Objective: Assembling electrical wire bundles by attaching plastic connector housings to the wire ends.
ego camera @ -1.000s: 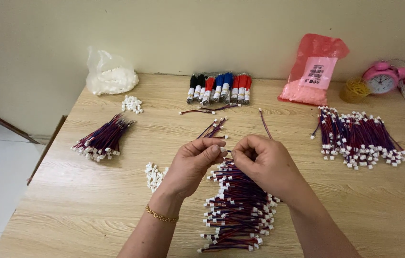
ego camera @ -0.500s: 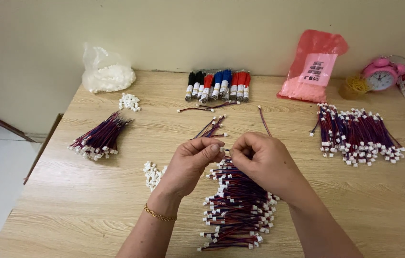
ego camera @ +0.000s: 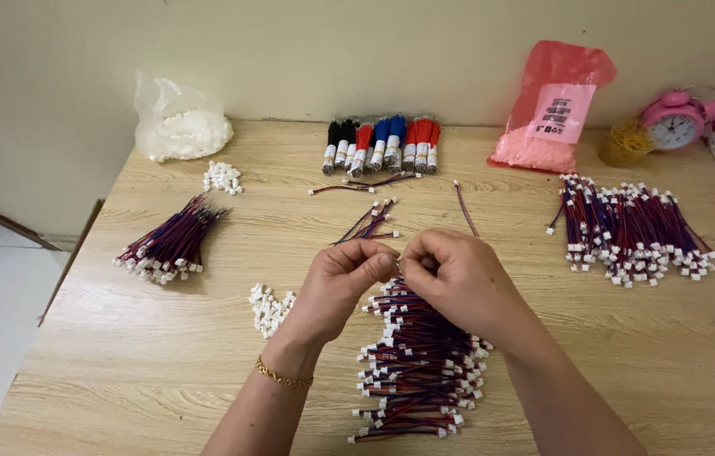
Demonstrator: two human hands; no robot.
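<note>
Wire pile (ego camera: 417, 371) is lying under both hands; left hand (ego camera: 342, 283) and right hand (ego camera: 459, 283) are pinching together, fingertips touching; held item too small to tell.

On the pale wood-grain bench (ego camera: 121, 355), the wire pile (ego camera: 417, 363) at six o'clock is red and blue with white plugs, as are the bundles at nine (ego camera: 170, 245) and three (ego camera: 636, 228), while twelve o'clock shows black, red and blue spools (ego camera: 383, 143), a pink-red bag (ego camera: 556, 105) and pink clock (ego camera: 672, 121).
</note>
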